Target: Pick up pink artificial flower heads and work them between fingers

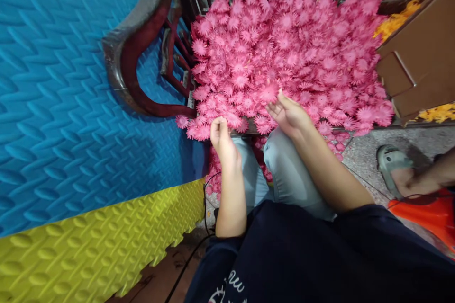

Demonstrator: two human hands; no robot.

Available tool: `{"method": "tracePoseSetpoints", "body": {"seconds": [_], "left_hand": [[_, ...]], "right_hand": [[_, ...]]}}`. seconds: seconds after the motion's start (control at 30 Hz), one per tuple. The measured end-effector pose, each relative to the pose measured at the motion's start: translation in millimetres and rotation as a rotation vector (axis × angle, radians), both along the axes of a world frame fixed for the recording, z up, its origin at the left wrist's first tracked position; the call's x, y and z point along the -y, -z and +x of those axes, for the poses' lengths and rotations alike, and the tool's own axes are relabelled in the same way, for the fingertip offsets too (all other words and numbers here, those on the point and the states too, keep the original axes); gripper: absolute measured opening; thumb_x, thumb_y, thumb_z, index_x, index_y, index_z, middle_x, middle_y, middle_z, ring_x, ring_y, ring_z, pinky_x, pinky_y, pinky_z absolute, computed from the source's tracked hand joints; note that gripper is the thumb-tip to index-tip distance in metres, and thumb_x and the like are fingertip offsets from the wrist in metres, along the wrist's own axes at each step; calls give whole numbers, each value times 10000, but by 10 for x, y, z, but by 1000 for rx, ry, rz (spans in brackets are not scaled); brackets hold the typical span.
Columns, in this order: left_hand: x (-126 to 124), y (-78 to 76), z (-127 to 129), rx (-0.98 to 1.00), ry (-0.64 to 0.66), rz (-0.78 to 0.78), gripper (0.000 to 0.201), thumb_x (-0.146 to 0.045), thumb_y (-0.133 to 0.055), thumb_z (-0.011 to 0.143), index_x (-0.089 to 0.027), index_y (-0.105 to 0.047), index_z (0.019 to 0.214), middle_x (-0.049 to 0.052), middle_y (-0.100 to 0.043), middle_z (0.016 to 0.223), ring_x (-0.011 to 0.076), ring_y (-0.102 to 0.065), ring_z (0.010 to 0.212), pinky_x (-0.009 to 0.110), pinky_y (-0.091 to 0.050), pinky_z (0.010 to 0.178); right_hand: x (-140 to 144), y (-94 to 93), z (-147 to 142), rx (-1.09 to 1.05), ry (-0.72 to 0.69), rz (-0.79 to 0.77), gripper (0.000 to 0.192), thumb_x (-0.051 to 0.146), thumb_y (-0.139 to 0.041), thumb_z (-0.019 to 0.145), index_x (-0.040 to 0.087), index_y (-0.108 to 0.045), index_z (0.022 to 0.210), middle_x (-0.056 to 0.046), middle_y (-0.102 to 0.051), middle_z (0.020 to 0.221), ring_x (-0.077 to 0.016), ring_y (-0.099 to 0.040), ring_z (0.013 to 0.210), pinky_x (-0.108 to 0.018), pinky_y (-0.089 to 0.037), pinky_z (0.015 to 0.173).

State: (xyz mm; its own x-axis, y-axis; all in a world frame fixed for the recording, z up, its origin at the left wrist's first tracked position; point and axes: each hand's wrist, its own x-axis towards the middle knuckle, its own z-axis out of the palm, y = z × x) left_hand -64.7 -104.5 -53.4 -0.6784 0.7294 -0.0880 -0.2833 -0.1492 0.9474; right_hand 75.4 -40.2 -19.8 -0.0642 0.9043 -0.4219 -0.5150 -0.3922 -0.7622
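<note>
Pink daisy-like flowers [284, 52] heaped in a dense pile.
</note>
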Motion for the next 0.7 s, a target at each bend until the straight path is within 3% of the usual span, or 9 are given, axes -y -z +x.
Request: {"method": "tracePoseSetpoints", "body": {"seconds": [0.13,0.3,0.5,0.7], "left_hand": [[-13,89,56,-93,-50,-38,314,-459,-645,712,-177,-516,756,-26,-464,705,74,-461,657,203,-396,672],[-157,289,-191,-443,-247,-102,177,-348,-550,811,-182,-528,754,-1,-541,769,110,-516,758,233,-411,762],[-179,649,-254,-762,-213,-307,113,-258,-539,820,-193,-538,728,54,-618,810,175,-551,837,316,-400,853],[-81,613,-106,-812,-371,-293,165,-288,-550,830,-206,-533,688,78,-639,847,203,-572,901,352,-379,892]], "right_hand": [[54,-58,-44,-23,-45,-94,186,255,-687,775,215,-511,728,74,-541,599,-66,-589,614,-213,-515,721],[66,-93,-68,-1,-55,-117,118,160,-615,818,206,-533,746,68,-568,607,-67,-602,609,-204,-505,677],[51,-55,-78,43,-51,-148,37,198,-585,835,217,-584,804,50,-604,691,-64,-579,619,-221,-504,714],[-6,-5,-73,67,-25,-197,49,248,-552,828,232,-539,783,38,-577,709,-86,-559,644,-237,-511,728]]}}
